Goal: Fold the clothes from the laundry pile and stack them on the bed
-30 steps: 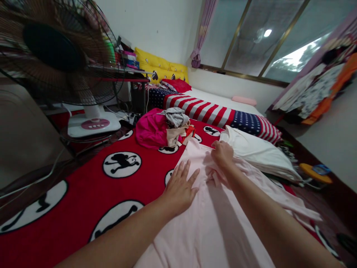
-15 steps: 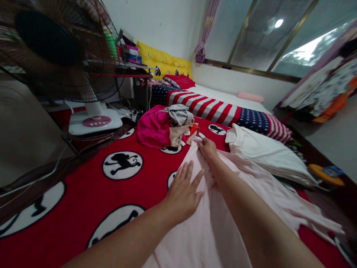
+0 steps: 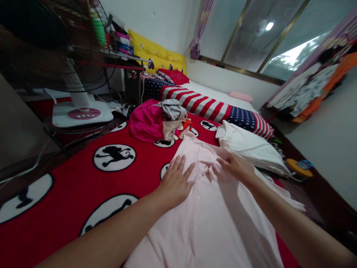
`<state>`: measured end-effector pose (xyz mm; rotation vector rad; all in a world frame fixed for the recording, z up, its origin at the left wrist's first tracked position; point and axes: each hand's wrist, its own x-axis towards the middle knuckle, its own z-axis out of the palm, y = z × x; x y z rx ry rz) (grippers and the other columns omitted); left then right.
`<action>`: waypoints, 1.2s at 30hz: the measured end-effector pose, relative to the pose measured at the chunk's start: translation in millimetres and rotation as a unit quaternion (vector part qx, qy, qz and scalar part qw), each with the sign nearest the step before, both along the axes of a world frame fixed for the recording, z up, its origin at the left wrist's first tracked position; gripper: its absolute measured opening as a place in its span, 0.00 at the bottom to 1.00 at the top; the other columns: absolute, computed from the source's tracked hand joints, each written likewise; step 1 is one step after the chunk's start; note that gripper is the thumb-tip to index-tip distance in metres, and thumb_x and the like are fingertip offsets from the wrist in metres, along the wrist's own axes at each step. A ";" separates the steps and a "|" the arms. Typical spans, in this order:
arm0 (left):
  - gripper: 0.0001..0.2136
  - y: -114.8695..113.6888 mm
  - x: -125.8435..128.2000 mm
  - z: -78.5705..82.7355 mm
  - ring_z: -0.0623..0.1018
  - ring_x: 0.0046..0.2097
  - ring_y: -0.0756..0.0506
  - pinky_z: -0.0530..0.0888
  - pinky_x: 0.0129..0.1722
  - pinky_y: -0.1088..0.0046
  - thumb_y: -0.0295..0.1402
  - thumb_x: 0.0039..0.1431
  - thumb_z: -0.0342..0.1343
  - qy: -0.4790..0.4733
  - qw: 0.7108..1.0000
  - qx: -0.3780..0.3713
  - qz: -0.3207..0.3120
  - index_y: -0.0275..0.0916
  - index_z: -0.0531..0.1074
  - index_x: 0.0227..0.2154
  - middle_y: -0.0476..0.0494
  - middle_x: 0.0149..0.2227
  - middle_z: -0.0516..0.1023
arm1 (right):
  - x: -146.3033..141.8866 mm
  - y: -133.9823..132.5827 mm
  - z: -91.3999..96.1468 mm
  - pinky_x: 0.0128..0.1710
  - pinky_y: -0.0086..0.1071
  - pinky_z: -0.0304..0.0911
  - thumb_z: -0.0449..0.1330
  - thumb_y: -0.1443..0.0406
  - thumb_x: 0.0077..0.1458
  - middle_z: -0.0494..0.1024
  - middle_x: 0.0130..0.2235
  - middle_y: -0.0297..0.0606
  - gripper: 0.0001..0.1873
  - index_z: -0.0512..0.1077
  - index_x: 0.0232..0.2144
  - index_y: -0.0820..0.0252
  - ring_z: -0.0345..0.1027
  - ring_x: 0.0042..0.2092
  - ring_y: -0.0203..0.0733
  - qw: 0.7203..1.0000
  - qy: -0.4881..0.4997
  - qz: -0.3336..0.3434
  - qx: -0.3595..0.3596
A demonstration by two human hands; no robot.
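1. the right hand (image 3: 237,167) has come back from the far edge of the pink shirt (image 3: 212,219) to its bunched middle, fingers loosely together on the folds.
2. the left hand (image 3: 175,182) stays flat and open on the shirt's left side.
3. the shirt lies spread on the red blanket (image 3: 69,186), near the clothes pile (image 3: 158,123) and white pillow (image 3: 248,145).
4. no readable writing; only monkey prints on the blanket.

Pale pink shirt (image 3: 212,219), seemingly flat
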<state>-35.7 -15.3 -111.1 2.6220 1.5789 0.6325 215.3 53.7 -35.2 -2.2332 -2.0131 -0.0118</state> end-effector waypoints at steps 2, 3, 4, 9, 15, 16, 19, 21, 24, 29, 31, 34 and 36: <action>0.30 0.7 0.0 -0.4 0.48 0.68 0.32 0.51 0.65 0.51 0.47 0.63 0.48 0.007 1.000 -0.005 0.003 0.44 0.53 0.66 0.32 0.68 0.49 | 9.5 -6.2 -12.0 0.25 0.31 0.52 0.63 0.53 0.43 0.73 0.21 0.39 0.17 0.71 0.16 0.59 0.66 0.25 0.41 0.996 0.086 0.016 0.006; 0.30 1.0 -0.1 -0.7 0.48 0.68 0.32 0.52 0.65 0.51 0.46 0.63 0.48 0.009 1.000 -0.006 0.003 0.44 0.53 0.66 0.32 0.68 0.49 | 13.2 -6.7 -16.9 0.24 0.30 0.51 0.64 0.55 0.41 0.73 0.19 0.37 0.14 0.71 0.16 0.59 0.65 0.24 0.39 0.992 0.123 0.024 0.010; 0.30 1.4 -0.4 -1.1 0.48 0.68 0.32 0.52 0.65 0.51 0.46 0.64 0.48 0.009 1.000 -0.005 0.002 0.44 0.53 0.66 0.32 0.68 0.49 | 16.7 -5.9 -20.8 0.23 0.29 0.51 0.63 0.57 0.40 0.72 0.19 0.36 0.13 0.71 0.17 0.59 0.64 0.23 0.38 0.988 0.149 0.029 0.019; 0.29 2.2 -2.3 -1.5 0.48 0.69 0.33 0.52 0.65 0.52 0.46 0.64 0.47 0.008 1.000 0.004 -0.009 0.44 0.53 0.66 0.31 0.68 0.49 | 35.0 6.9 -25.7 0.25 0.31 0.56 0.55 0.57 0.49 0.75 0.25 0.39 0.14 0.71 0.26 0.62 0.65 0.25 0.39 0.974 0.175 -0.017 0.140; 0.29 1.7 -3.3 -1.0 0.48 0.68 0.33 0.52 0.64 0.51 0.46 0.64 0.46 0.009 1.000 0.003 -0.011 0.44 0.54 0.65 0.32 0.68 0.50 | 31.9 -8.5 -21.7 0.36 0.36 0.58 0.56 0.60 0.49 0.75 0.34 0.43 0.09 0.71 0.28 0.60 0.67 0.35 0.45 0.961 0.120 0.007 0.249; 0.29 1.8 -3.3 -1.4 0.49 0.68 0.33 0.52 0.64 0.51 0.46 0.64 0.46 0.008 1.000 0.007 -0.011 0.44 0.54 0.65 0.32 0.68 0.50 | 25.2 -17.2 -21.5 0.37 0.36 0.58 0.56 0.59 0.51 0.75 0.34 0.43 0.10 0.71 0.29 0.60 0.68 0.35 0.44 0.959 0.110 0.044 0.257; 0.28 2.8 -3.3 -3.5 0.49 0.68 0.33 0.51 0.64 0.51 0.47 0.64 0.47 0.008 1.000 0.016 -0.013 0.45 0.55 0.65 0.34 0.68 0.51 | 2.0 -45.8 -23.7 0.35 0.33 0.58 0.60 0.56 0.53 0.76 0.34 0.39 0.11 0.71 0.32 0.58 0.68 0.35 0.42 0.961 0.064 0.183 0.199; 0.28 3.7 -3.4 -4.8 0.49 0.68 0.33 0.51 0.64 0.51 0.47 0.64 0.46 0.009 1.000 0.018 -0.013 0.45 0.55 0.65 0.35 0.68 0.51 | -7.7 -59.9 -26.5 0.33 0.31 0.57 0.60 0.59 0.54 0.76 0.34 0.37 0.08 0.72 0.33 0.57 0.68 0.33 0.41 0.962 0.036 0.230 0.139; 0.27 4.5 -3.9 -5.2 0.49 0.68 0.33 0.52 0.64 0.52 0.47 0.64 0.46 0.011 1.000 0.018 -0.015 0.45 0.56 0.64 0.35 0.68 0.51 | -5.4 -69.0 -28.2 0.32 0.31 0.56 0.55 0.66 0.58 0.76 0.35 0.37 0.07 0.73 0.32 0.58 0.68 0.33 0.39 0.959 0.024 0.235 0.155; 0.28 4.1 -4.9 -2.2 0.50 0.68 0.33 0.52 0.65 0.53 0.45 0.64 0.47 0.021 1.000 0.008 -0.018 0.45 0.55 0.65 0.35 0.68 0.51 | 15.1 -80.3 -26.8 0.38 0.33 0.58 0.54 0.68 0.59 0.76 0.35 0.38 0.09 0.75 0.33 0.58 0.68 0.36 0.41 0.954 -0.037 0.246 0.166; 0.28 4.1 -5.0 -1.1 0.50 0.68 0.33 0.52 0.65 0.53 0.45 0.64 0.47 0.024 1.000 0.001 -0.018 0.44 0.55 0.65 0.34 0.68 0.50 | 17.3 -89.1 -27.9 0.38 0.33 0.58 0.54 0.69 0.59 0.75 0.34 0.39 0.10 0.75 0.33 0.58 0.68 0.36 0.41 0.958 -0.047 0.247 0.135; 0.27 4.4 -5.3 -0.6 0.49 0.68 0.33 0.52 0.64 0.52 0.45 0.65 0.46 0.024 1.000 -0.001 -0.020 0.44 0.56 0.65 0.33 0.68 0.50 | 13.7 -101.6 -30.3 0.41 0.34 0.59 0.53 0.69 0.59 0.75 0.37 0.41 0.10 0.75 0.34 0.60 0.67 0.40 0.44 0.959 -0.045 0.211 0.185; 0.27 4.3 -5.8 -0.4 0.49 0.68 0.33 0.52 0.64 0.51 0.45 0.65 0.46 0.023 1.000 0.000 -0.022 0.44 0.56 0.64 0.33 0.68 0.50 | 9.9 -107.6 -31.5 0.43 0.35 0.60 0.52 0.69 0.59 0.76 0.39 0.43 0.11 0.75 0.36 0.60 0.67 0.42 0.45 0.959 -0.048 0.214 0.180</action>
